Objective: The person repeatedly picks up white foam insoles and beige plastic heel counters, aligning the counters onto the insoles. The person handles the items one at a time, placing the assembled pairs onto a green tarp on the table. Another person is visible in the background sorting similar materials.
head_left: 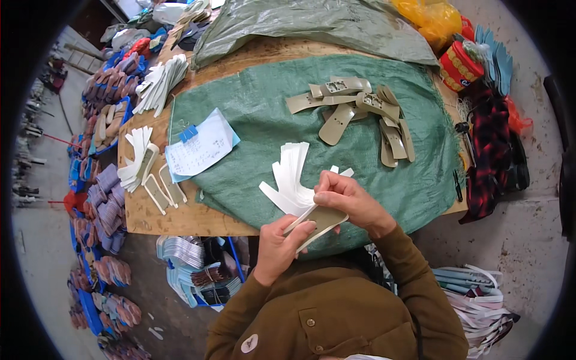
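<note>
Close to my body, over the table's front edge, I hold a beige insole-like board [328,219] with a white strip along its edges. My left hand [279,245] grips its left end, thumb on top. My right hand [353,203] is closed at the upper edge, thumb and forefinger pinching the white edging. Just beyond my hands lies a fan of loose white strips [290,174], its lower end partly hidden by the board and fingers. Farther off, a heap of beige boards [337,123] with small holes lies on the green woven sheet [258,96].
White-edged boards [157,193] and bundled white strips [161,84] lie at the table's left. A paper with a blue clip [204,147] rests nearby. A black pen [458,186] and red tin [461,65] are at right. Crates of shoe parts [108,123] line the left floor.
</note>
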